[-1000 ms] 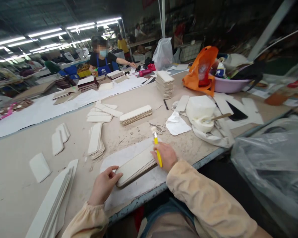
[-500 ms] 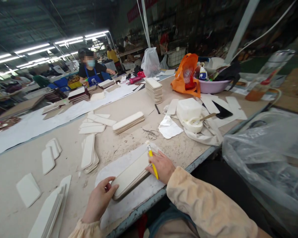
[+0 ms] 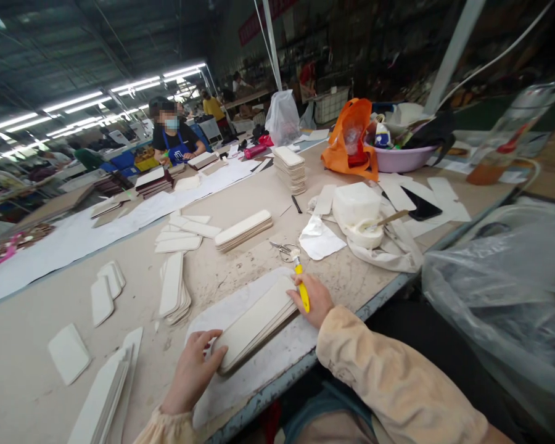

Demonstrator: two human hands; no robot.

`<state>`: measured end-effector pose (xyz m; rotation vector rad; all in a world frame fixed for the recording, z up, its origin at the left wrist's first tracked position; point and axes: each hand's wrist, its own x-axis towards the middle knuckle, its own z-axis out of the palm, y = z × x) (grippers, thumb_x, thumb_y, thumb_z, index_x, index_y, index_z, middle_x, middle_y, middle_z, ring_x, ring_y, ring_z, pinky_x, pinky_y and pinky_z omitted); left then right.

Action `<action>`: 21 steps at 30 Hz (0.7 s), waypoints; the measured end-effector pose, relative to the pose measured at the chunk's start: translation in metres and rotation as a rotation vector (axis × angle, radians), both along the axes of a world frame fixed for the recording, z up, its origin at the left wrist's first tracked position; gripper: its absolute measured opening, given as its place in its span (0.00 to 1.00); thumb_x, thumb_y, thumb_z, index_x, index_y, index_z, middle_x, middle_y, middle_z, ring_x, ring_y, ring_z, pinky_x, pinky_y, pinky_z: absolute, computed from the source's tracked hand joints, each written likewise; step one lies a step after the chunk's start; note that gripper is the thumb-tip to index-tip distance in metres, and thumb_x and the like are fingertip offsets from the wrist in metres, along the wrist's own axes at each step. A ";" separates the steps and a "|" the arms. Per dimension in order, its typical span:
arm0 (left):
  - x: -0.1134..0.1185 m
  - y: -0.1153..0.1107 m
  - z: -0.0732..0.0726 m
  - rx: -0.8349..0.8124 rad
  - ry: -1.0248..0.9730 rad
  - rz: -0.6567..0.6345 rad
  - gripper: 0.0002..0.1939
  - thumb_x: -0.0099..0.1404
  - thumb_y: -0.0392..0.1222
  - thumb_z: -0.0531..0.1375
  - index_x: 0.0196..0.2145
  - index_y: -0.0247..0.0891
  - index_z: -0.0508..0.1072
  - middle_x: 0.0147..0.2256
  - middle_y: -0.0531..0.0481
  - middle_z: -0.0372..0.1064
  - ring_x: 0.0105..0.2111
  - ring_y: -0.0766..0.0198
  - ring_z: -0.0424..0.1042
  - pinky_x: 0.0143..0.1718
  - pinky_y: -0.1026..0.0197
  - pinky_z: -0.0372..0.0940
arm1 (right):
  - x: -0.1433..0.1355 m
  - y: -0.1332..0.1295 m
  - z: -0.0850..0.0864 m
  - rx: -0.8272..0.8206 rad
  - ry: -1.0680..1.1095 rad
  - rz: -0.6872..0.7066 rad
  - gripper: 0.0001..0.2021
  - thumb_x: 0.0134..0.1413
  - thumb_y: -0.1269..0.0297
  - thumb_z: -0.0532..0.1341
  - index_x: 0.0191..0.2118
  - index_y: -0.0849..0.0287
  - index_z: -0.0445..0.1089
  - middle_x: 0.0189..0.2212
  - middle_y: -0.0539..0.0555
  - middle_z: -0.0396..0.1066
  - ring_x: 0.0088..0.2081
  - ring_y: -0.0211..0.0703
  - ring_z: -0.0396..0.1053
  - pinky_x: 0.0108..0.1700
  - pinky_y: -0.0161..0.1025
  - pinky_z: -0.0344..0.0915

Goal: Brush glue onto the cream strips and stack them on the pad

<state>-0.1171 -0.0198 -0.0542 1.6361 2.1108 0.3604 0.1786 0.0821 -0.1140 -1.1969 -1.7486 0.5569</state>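
A stack of long cream strips with rounded ends (image 3: pixel 258 320) lies slantwise on a white sheet (image 3: pixel 277 361) near the table's edge. My left hand (image 3: pixel 192 370) grips its near left end, thumb on one side and fingers at the corner. At the far right end, my right hand (image 3: pixel 317 301) is closed around a yellow-handled brush (image 3: pixel 301 290), bristles pointing up and away, and its fingertips are by the strip ends. The brush head overlaps the handles of the metal scissors (image 3: pixel 282 248) in view. A crumpled white piece (image 3: pixel 320 239) lies just beyond.
More cream strips lie left, in a fanned pile (image 3: pixel 173 288) and a neat stack (image 3: pixel 243 229). A white tub (image 3: pixel 357 206) with a stick stands right, before an orange bag (image 3: pixel 349 142) and purple basin (image 3: pixel 400 158). A co-worker (image 3: pixel 173 139) sits across the table.
My right hand has moved outward with the brush, from above the stack's right end to just past it. My left hand keeps its grip. The co-worker's outstretched arm has come in.
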 end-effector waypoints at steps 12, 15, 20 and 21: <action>0.054 0.013 0.056 0.101 -0.318 -0.119 0.28 0.56 0.51 0.62 0.53 0.40 0.69 0.53 0.43 0.70 0.54 0.50 0.67 0.56 0.50 0.61 | 0.002 0.005 0.096 -0.256 0.799 0.411 0.21 0.48 0.62 0.67 0.37 0.52 0.50 0.40 0.48 0.66 0.28 0.32 0.65 0.31 0.34 0.65; 0.094 0.021 0.062 0.004 -0.593 -0.141 0.18 0.58 0.52 0.61 0.41 0.36 0.75 0.37 0.46 0.76 0.39 0.55 0.73 0.41 0.58 0.67 | 0.015 0.018 0.114 -0.274 0.811 0.497 0.21 0.48 0.61 0.67 0.37 0.52 0.50 0.38 0.47 0.67 0.27 0.32 0.64 0.30 0.33 0.63; 0.155 0.025 0.038 0.039 -0.826 0.029 0.15 0.55 0.52 0.64 0.33 0.37 0.75 0.30 0.50 0.73 0.33 0.59 0.70 0.34 0.62 0.64 | 0.037 0.043 0.108 -0.265 0.721 0.445 0.20 0.47 0.60 0.67 0.37 0.53 0.52 0.38 0.47 0.68 0.28 0.33 0.63 0.33 0.34 0.62; 0.165 0.026 0.033 0.045 -0.852 0.064 0.15 0.55 0.52 0.65 0.33 0.37 0.74 0.29 0.50 0.73 0.32 0.60 0.69 0.33 0.63 0.64 | 0.040 0.046 0.104 -0.256 0.703 0.398 0.21 0.46 0.59 0.67 0.36 0.53 0.52 0.34 0.45 0.67 0.27 0.33 0.61 0.32 0.34 0.60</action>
